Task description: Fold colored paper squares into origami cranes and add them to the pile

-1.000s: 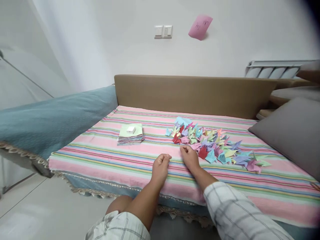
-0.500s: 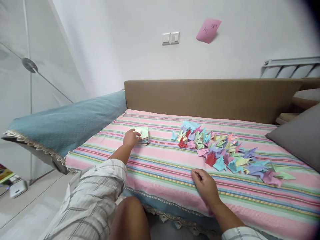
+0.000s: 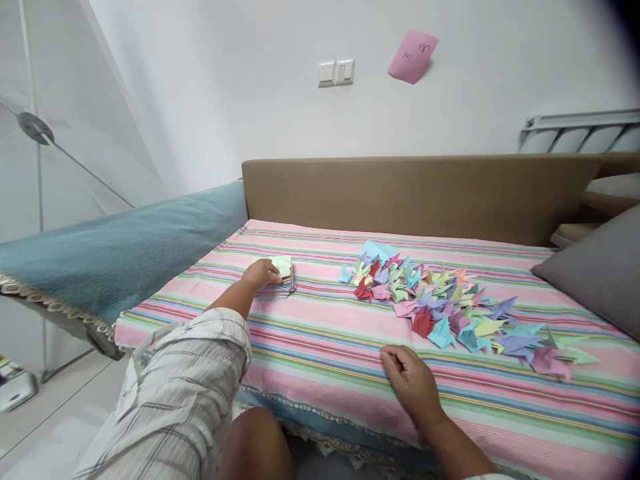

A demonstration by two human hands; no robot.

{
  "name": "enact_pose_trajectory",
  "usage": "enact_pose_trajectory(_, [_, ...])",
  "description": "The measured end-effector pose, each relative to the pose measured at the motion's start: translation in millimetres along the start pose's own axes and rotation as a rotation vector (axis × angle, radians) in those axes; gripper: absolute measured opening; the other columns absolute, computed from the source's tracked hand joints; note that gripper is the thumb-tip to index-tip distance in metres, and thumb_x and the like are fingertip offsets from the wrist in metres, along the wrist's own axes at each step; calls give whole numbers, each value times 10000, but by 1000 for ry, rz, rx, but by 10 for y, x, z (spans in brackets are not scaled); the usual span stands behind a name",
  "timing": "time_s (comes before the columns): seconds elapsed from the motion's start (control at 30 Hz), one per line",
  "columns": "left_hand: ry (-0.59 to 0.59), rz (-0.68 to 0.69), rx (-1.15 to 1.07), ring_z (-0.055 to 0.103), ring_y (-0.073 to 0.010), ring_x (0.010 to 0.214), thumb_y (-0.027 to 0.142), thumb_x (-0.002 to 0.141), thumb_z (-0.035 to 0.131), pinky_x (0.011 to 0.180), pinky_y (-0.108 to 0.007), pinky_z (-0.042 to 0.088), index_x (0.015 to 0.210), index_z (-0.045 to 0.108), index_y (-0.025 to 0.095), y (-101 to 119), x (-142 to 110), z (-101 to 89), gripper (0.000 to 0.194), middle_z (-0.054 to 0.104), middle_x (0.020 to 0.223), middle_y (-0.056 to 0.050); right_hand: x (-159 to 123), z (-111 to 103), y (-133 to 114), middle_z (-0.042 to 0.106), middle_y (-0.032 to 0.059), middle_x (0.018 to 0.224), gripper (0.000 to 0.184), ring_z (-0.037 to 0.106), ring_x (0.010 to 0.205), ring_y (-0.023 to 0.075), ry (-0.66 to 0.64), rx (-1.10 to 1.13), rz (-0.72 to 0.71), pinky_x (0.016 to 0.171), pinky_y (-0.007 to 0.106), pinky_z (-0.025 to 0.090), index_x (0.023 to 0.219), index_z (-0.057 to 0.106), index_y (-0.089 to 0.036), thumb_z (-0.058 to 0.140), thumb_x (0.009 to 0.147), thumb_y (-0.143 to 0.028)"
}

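Observation:
A small stack of square origami paper (image 3: 285,267), pale green on top, lies on the left part of the striped cloth. My left hand (image 3: 259,274) reaches to its left edge, with the fingers closed on the sheets; how many they grip cannot be seen. My right hand (image 3: 411,381) rests on the cloth near the front, curled into a loose fist with nothing visible in it. Beyond and to the right of that fist spreads a pile of folded paper cranes (image 3: 435,303) in many colours. A light blue sheet (image 3: 379,251) lies at the pile's back left.
The striped pink cloth (image 3: 320,327) covers a sofa seat. Behind it stands a brown backrest (image 3: 420,200), with a blue-covered armrest (image 3: 125,250) at left and a grey cushion (image 3: 600,270) at right. A pink note (image 3: 413,57) and light switches (image 3: 336,73) are on the wall.
The view has shifted slightly. My left hand stays at the paper stack, its fingers now lower over the edge. My right hand remains a loose fist on the cloth.

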State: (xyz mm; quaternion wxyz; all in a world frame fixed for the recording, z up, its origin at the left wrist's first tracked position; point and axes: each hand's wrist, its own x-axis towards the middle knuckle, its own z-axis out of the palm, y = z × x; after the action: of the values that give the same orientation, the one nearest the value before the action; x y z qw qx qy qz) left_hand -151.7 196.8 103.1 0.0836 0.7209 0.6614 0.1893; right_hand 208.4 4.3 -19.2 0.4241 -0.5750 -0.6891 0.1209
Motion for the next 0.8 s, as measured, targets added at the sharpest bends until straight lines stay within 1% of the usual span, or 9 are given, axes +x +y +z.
enact_pose_trajectory(0.1, [0, 3, 25, 574, -217, 948, 366, 619, 670, 754, -235, 387, 724, 714, 217, 18, -32, -32, 188, 659, 943, -17, 2, -1, -1, 603, 29, 730, 258, 549, 684, 174, 6, 6, -4, 630, 278, 412, 837, 614, -205, 438, 863, -391])
enact_pose_trajectory(0.17, [23, -13, 41, 573, -206, 918, 362, 652, 627, 717, -228, 380, 700, 697, 208, 41, -57, -22, 176, 665, 905, -21, 2, 1, 3, 604, 31, 728, 257, 550, 683, 173, 11, 6, -5, 628, 276, 415, 839, 614, -203, 440, 862, -391])
enact_pose_trajectory(0.3, [85, -105, 55, 573, -182, 732, 374, 656, 600, 590, -236, 348, 684, 638, 182, 89, -92, 35, 198, 646, 729, -25, 2, 2, 3, 605, 33, 724, 261, 548, 660, 167, 19, 5, -7, 615, 272, 419, 846, 617, -197, 440, 859, -388])
enact_pose_trajectory(0.37, [105, -152, 45, 548, -162, 628, 408, 648, 606, 534, -237, 316, 670, 607, 179, 98, -95, 55, 230, 607, 634, -5, 5, 2, 0, 608, 35, 728, 264, 552, 664, 169, 21, 6, -12, 617, 272, 421, 850, 617, -194, 437, 861, -387])
enact_pose_trajectory(0.43, [118, -183, 26, 526, -147, 572, 464, 646, 607, 503, -236, 294, 648, 584, 179, 92, -90, 58, 285, 571, 583, 13, 9, 3, 0, 609, 37, 734, 265, 556, 680, 174, 20, 10, -16, 624, 274, 420, 845, 617, -194, 435, 863, -386])
enact_pose_trajectory(0.53, [135, -209, 7, 524, -146, 563, 541, 669, 573, 492, -236, 293, 622, 571, 179, 59, -71, 41, 365, 541, 547, 18, 15, 6, 7, 607, 35, 735, 256, 554, 690, 176, 16, 13, -14, 631, 276, 412, 837, 615, -198, 440, 862, -384])
enact_pose_trajectory(0.6, [142, -221, 3, 533, -152, 572, 559, 690, 547, 499, -238, 309, 618, 577, 180, 32, -63, 29, 387, 536, 535, 14, 16, 5, 10, 602, 30, 729, 251, 550, 685, 174, 12, 15, -12, 629, 274, 406, 831, 613, -201, 443, 862, -383])
enact_pose_trajectory(0.7, [143, -237, 3, 551, -162, 579, 549, 705, 537, 518, -243, 342, 642, 606, 184, 8, -65, 26, 377, 563, 551, 4, 15, 4, 10, 598, 22, 725, 244, 544, 677, 167, 10, 14, -11, 627, 270, 399, 829, 612, -204, 446, 862, -380])
enact_pose_trajectory(0.8, [133, -239, 12, 582, -179, 628, 494, 684, 580, 547, -249, 378, 738, 650, 182, 33, -77, 50, 324, 628, 654, -21, 13, 6, 6, 597, 19, 729, 236, 543, 684, 164, 8, 14, -13, 633, 267, 396, 831, 611, -206, 450, 862, -375])
